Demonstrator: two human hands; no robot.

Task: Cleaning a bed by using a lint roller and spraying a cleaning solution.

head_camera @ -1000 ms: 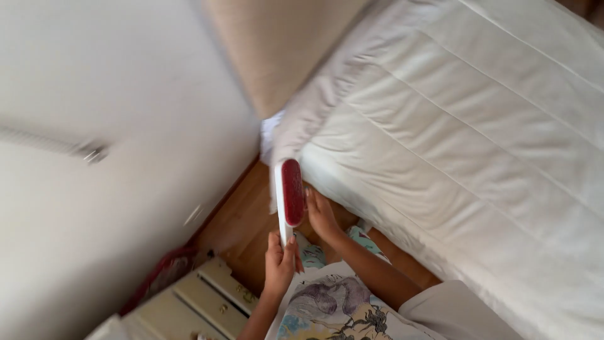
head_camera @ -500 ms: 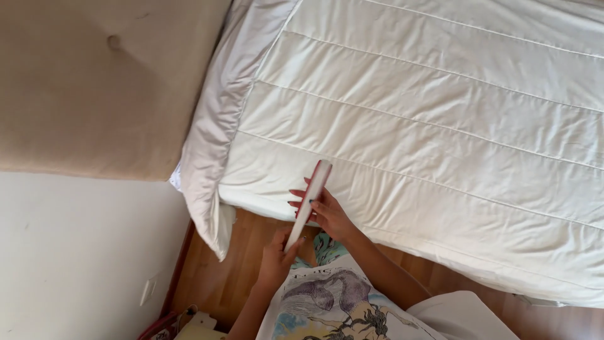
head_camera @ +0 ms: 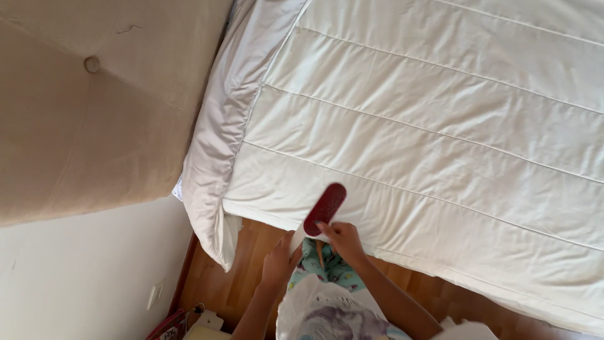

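A lint brush (head_camera: 324, 209) with a dark red oval pad and a white handle is held over the near edge of a white quilted duvet (head_camera: 428, 138). My left hand (head_camera: 280, 259) grips the white handle at its lower end. My right hand (head_camera: 338, 238) touches the brush just below the red pad, fingers curled at its edge. The red face points up toward the camera. Both forearms rise from the bottom of the view over my patterned shirt (head_camera: 327, 308).
A white pillow (head_camera: 220, 157) lies at the bed's left end against a beige tufted headboard (head_camera: 88, 107). Wooden floor (head_camera: 245, 252) shows beside the bed. A white wall with a socket (head_camera: 154, 293) fills the lower left; a reddish object (head_camera: 170, 324) sits by it.
The view has swung over the bed. The brush has turned from edge-on to showing its red face, and my right hand has slid down to the base of the pad.
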